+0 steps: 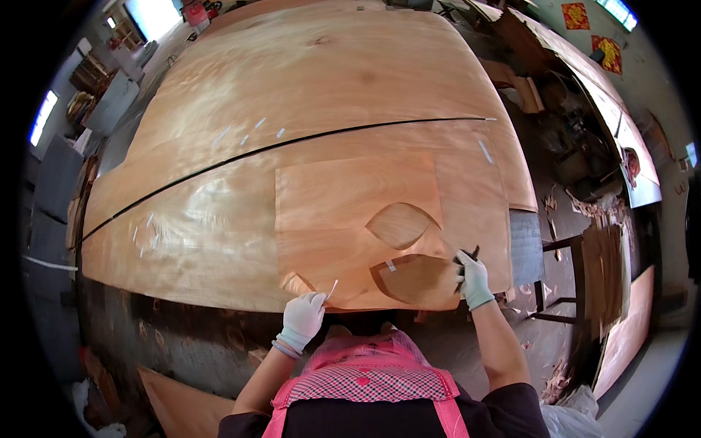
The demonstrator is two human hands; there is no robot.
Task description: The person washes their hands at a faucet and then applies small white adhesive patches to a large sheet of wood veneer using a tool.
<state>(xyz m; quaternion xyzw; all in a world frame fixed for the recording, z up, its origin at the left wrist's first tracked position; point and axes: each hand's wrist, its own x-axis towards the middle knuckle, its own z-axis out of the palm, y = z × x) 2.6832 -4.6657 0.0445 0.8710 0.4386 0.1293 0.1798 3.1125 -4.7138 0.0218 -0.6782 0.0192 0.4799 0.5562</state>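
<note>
My left hand (304, 316), in a white glove, is at the near edge of a large wood veneer sheet (186, 263). Its fingers pinch a thin white strip (333, 288), which looks like tape. A small curled veneer piece (298, 283) lies just beyond those fingers. My right hand (474, 279), also gloved, grips a dark tool (475, 253) whose kind I cannot make out. Left of it is a darker leaf-shaped area (421, 279) with a bit of white tape (390, 265). Above that sits a lighter leaf-shaped area (402, 225). Both interrupt a smaller rectangular veneer piece (328, 213).
A long thin black strip (306, 135) crosses the sheets. Several short tape pieces (245, 139) are stuck near it. To the right stand a dark metal frame (575, 274) and stacked veneer scraps (602, 268). A loose wooden panel (183, 402) is low at the left.
</note>
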